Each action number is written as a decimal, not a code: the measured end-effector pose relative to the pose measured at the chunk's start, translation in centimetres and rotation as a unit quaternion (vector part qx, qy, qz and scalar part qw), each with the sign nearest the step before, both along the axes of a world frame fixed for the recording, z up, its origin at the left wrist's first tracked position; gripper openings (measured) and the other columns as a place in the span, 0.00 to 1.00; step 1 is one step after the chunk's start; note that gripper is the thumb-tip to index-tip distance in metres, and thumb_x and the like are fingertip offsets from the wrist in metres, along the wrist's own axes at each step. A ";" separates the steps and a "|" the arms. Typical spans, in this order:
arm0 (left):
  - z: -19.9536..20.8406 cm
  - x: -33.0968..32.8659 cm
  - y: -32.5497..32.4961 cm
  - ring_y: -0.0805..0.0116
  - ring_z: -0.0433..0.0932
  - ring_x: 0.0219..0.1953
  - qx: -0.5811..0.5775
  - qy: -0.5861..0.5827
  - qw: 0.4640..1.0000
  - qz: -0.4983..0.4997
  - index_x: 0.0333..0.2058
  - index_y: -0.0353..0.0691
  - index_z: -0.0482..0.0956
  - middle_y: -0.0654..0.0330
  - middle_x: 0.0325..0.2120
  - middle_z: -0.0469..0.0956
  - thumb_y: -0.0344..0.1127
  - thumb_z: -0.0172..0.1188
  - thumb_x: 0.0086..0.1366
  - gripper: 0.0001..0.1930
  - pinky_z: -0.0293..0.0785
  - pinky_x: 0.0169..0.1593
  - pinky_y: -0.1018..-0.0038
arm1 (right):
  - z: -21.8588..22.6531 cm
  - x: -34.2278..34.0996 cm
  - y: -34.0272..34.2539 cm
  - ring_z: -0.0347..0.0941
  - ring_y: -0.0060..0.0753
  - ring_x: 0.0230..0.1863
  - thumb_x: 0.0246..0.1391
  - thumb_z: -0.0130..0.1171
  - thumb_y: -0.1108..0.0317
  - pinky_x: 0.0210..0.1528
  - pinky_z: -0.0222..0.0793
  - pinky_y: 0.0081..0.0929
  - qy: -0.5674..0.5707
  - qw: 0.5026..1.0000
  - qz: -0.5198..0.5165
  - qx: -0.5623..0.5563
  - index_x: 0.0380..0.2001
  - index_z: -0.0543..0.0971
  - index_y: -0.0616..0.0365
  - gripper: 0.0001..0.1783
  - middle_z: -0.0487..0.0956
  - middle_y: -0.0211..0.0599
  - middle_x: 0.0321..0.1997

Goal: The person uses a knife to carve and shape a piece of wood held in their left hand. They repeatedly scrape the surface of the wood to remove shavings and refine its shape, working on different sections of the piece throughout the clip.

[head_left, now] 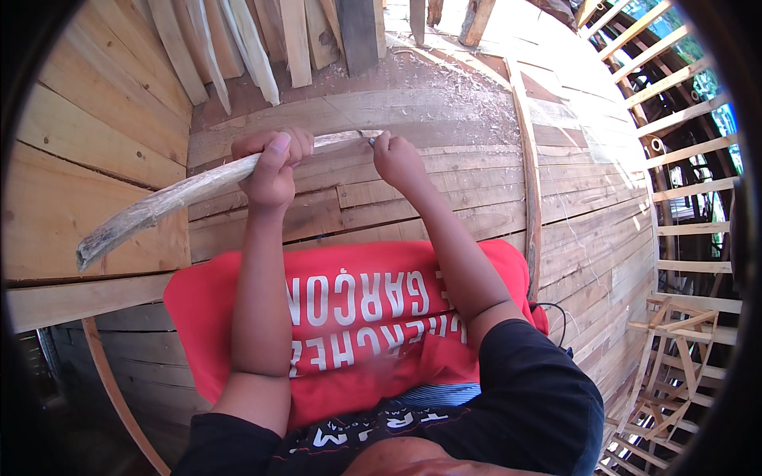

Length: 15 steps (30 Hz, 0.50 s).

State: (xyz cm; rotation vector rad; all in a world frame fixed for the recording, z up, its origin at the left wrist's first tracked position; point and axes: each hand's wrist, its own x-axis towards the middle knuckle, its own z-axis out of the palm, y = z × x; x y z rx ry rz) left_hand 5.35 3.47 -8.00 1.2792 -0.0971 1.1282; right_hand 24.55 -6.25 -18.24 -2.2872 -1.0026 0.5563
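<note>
A long, slightly curved, pale wooden stick (163, 198) slants across in front of me, with its thick, rough end at the lower left and its thinner end at the upper right. My left hand (274, 165) is wrapped round its middle, thumb on top. At the thin end, my right hand (397, 161) is closed in a fist on what looks like a knife (370, 141). Only a small dark part of it shows, touching the stick; the handle is hidden inside the fingers. A red cloth (262, 317) with white lettering covers my lap.
Wood shavings (468, 103) litter the plank floor (429, 190). Upright boards (294, 47) lean at the far left, beside a wooden plank wall (87, 159). A raised wooden strip (525, 174) crosses the floor at right, before a slatted railing (690, 190) and wooden frame (675, 365).
</note>
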 end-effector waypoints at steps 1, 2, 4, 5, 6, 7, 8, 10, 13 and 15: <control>0.0 0.3 -0.2 0.69 0.53 0.16 0.000 0.005 1.000 -0.004 0.14 0.38 0.53 0.63 0.10 0.55 0.30 0.50 0.62 0.20 0.55 0.25 0.68 | -0.9 0.3 -0.4 0.76 0.71 0.43 0.65 0.37 0.54 0.49 0.71 0.58 0.011 0.999 -0.035 0.001 0.33 0.79 0.71 0.30 0.79 0.69 0.38; 0.3 0.7 -0.3 0.69 0.53 0.16 0.005 0.006 1.000 -0.012 0.14 0.38 0.53 0.63 0.10 0.55 0.30 0.50 0.62 0.20 0.54 0.25 0.68 | -2.0 1.2 -0.6 0.76 0.71 0.43 0.65 0.37 0.54 0.50 0.71 0.58 0.017 0.997 -0.074 0.006 0.32 0.79 0.71 0.30 0.79 0.69 0.37; 0.5 1.2 -0.7 0.69 0.53 0.16 -0.003 0.002 1.000 -0.018 0.14 0.38 0.53 0.63 0.10 0.55 0.30 0.50 0.62 0.20 0.54 0.25 0.68 | -3.6 2.2 -1.0 0.76 0.72 0.44 0.65 0.37 0.53 0.50 0.70 0.58 -0.004 0.996 -0.087 0.012 0.31 0.80 0.71 0.30 0.79 0.69 0.37; 0.6 1.3 -0.7 0.69 0.53 0.16 -0.004 0.000 1.000 -0.018 0.13 0.38 0.54 0.63 0.10 0.55 0.30 0.50 0.62 0.20 0.55 0.25 0.68 | -4.0 2.6 -1.1 0.76 0.72 0.44 0.65 0.37 0.52 0.50 0.70 0.58 -0.031 0.998 -0.062 0.011 0.31 0.80 0.71 0.31 0.79 0.69 0.36; 0.8 1.5 -0.7 0.69 0.53 0.16 0.004 -0.008 1.000 -0.030 0.13 0.38 0.54 0.63 0.10 0.55 0.30 0.50 0.62 0.20 0.55 0.25 0.68 | -4.4 3.1 -1.1 0.75 0.72 0.44 0.65 0.37 0.51 0.51 0.70 0.58 -0.057 0.998 -0.038 0.010 0.30 0.80 0.71 0.32 0.79 0.69 0.36; 0.5 0.9 -0.2 0.69 0.53 0.16 0.009 -0.008 0.999 -0.029 0.13 0.38 0.53 0.63 0.10 0.55 0.29 0.50 0.62 0.20 0.55 0.25 0.68 | -2.7 1.8 -0.4 0.75 0.71 0.45 0.65 0.37 0.51 0.51 0.70 0.57 -0.030 0.999 -0.027 0.013 0.30 0.80 0.71 0.32 0.79 0.69 0.36; 0.0 0.0 0.1 0.69 0.53 0.16 0.010 -0.004 1.000 -0.024 0.13 0.38 0.53 0.63 0.11 0.55 0.29 0.50 0.62 0.20 0.55 0.25 0.68 | 0.9 -0.5 0.2 0.75 0.71 0.45 0.64 0.36 0.51 0.51 0.70 0.57 0.002 1.000 -0.011 0.010 0.30 0.80 0.71 0.32 0.79 0.69 0.36; 0.2 0.2 -0.3 0.69 0.54 0.16 0.005 0.009 1.000 -0.015 0.13 0.38 0.53 0.63 0.11 0.55 0.29 0.50 0.62 0.20 0.55 0.25 0.69 | 1.3 -0.9 -0.6 0.76 0.70 0.45 0.64 0.36 0.51 0.51 0.70 0.57 0.040 0.998 -0.037 0.010 0.29 0.80 0.71 0.32 0.79 0.69 0.36; 0.7 1.4 -1.1 0.69 0.54 0.17 0.005 0.007 1.000 -0.021 0.13 0.37 0.54 0.63 0.11 0.55 0.29 0.50 0.62 0.20 0.55 0.26 0.69 | -3.4 2.4 -1.2 0.76 0.71 0.44 0.64 0.38 0.53 0.50 0.70 0.56 0.044 0.993 -0.103 0.029 0.28 0.80 0.71 0.31 0.79 0.69 0.36; 0.5 0.8 -0.2 0.69 0.54 0.17 0.011 0.006 1.000 -0.014 0.13 0.37 0.54 0.63 0.11 0.56 0.29 0.50 0.61 0.19 0.56 0.26 0.68 | -0.2 0.6 -0.2 0.76 0.71 0.44 0.64 0.37 0.53 0.50 0.71 0.56 0.001 0.999 -0.049 0.020 0.30 0.80 0.71 0.31 0.79 0.69 0.37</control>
